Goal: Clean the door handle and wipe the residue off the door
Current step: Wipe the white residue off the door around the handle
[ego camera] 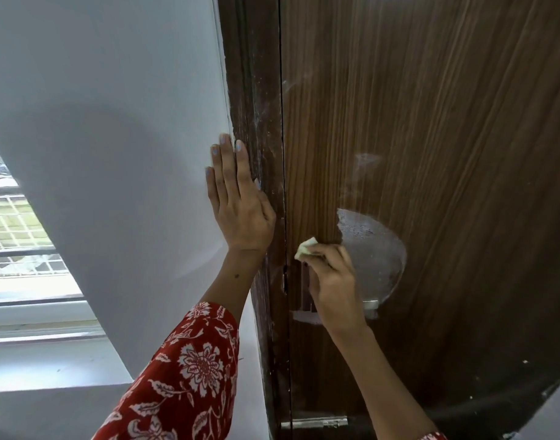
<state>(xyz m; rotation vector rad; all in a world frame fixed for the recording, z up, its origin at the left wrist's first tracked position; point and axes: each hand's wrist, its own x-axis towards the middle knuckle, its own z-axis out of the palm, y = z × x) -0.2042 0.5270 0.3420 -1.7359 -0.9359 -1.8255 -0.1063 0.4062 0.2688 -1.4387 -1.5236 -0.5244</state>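
left hand (239,201) flat, open on wall (113,122) | right hand (332,281) pinching cloth (305,247) against door (447,154)

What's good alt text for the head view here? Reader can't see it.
A person's right hand presses a small pale cloth against a dark wood-grain door, beside a large patch of whitish residue. Their left hand rests flat where the white wall meets the door frame; the sleeve is red floral.

surface: brown wood-grain door (447,154) | on it: whitish residue patch (375,249); faint smears above
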